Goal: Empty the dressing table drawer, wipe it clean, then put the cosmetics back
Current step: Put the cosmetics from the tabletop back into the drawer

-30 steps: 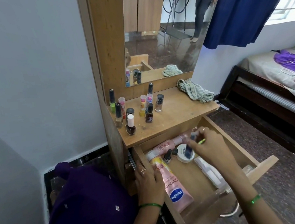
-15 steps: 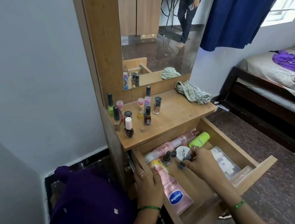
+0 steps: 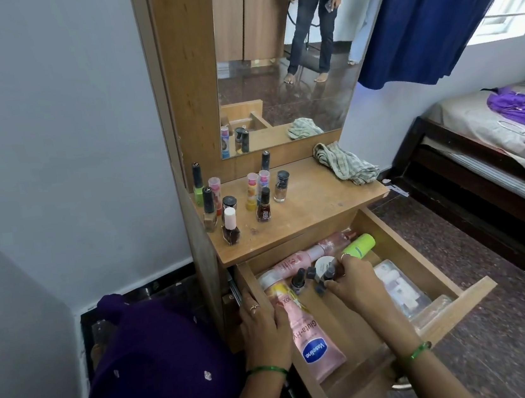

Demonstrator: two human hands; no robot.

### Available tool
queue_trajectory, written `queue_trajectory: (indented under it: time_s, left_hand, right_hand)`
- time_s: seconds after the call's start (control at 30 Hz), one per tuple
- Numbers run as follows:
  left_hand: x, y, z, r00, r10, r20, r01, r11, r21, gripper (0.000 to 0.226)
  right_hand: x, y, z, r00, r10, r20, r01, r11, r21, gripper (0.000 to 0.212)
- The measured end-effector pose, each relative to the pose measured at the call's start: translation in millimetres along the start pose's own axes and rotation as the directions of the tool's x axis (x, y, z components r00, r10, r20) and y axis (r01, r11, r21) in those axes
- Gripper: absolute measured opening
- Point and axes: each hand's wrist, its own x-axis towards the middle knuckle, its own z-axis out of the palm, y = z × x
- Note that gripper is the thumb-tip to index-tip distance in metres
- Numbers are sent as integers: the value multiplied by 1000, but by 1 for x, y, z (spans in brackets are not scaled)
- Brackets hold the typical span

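Since a moment ago her right hand (image 3: pixel 352 282) has dropped back from the far end of the drawer (image 3: pixel 428 264) to its middle, leaving the green bottle (image 3: pixel 359 245) lying at the back; now its fingers curl around a small dark bottle (image 3: pixel 326 275) beside the white round jar (image 3: pixel 323 262), so the emptying looks only part done. Her left hand (image 3: pixel 263 321) has not shifted: it rests on the drawer's left wall, thumb lying against the pink Vaseline tube (image 3: pixel 307 332), gripping nothing that I can make out.

That tube lies flat along the left side, its long axis running front to back, flat crimped end toward her and cap toward the desk (image 3: pixel 314 199). Further in, another small dropper bottle (image 3: pixel 297 281) stands upright, and a clear pouch (image 3: pixel 397 284) sits on the right. At the very back a pink spray bottle (image 3: pixel 314 253) lies crosswise, and the green one lies slanted, its far end pointing back and right.

Up on the desk stand the nail polishes (image 3: pixel 229 226) already taken out (a tidy little crowd at the left), with the checked cloth (image 3: pixel 346 163) near the mirror (image 3: pixel 277 64), waiting for the wiping.
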Motion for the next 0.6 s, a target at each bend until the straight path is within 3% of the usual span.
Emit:
queue_trajectory:
  time_s: [0.17,0.37,0.47,0.6]
  left_hand:
    - [2,-2,1,1000,9,-3,-9,1000,16,63]
    - [-1,-2,1,999,-23,23,23,1000,8,63]
    - [-1,-3,1,1000,-15,25,15,1000,7,62]
    - [0,-3,1,1000,-17,14,16,1000,18,60]
  right_hand:
    - [1,-4,-27,1000,-8,-10,7,993,-120,33]
    - [15,-54,-78,964,-225,-141,233,971,44,28]
    - [27,-83,-78,934,-330,-139,340,939,57,28]
    - [43,-109,-54,924,-364,-118,371,928,42,30]
